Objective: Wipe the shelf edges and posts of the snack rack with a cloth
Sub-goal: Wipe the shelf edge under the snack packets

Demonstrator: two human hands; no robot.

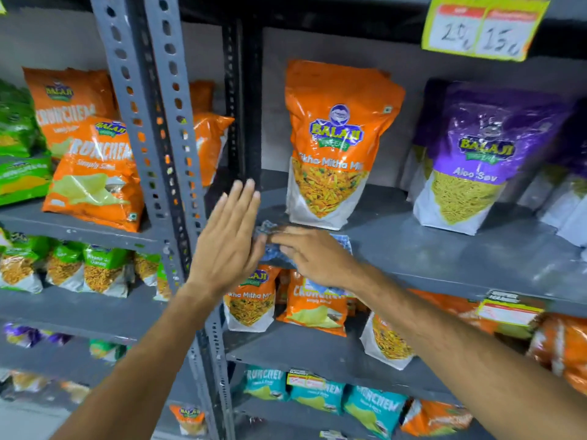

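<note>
A blue patterned cloth [275,253] lies on the front edge of a grey metal shelf [444,258] at the rack's left end. My right hand [314,253] presses down on the cloth with its fingers bent over it. My left hand [227,241] is raised flat, fingers straight and together, just left of the cloth and in front of the perforated grey post [158,122]. The left thumb side touches or nearly touches the cloth. Part of the cloth hangs below the shelf edge under my right wrist.
An orange Balaji mix pouch [333,144] stands just behind the cloth, a purple Aloo Sev pouch [482,154] to its right. Orange Crunchem bags [95,173] fill the left rack. A yellow price tag [482,23] hangs above. Lower shelves hold several snack bags.
</note>
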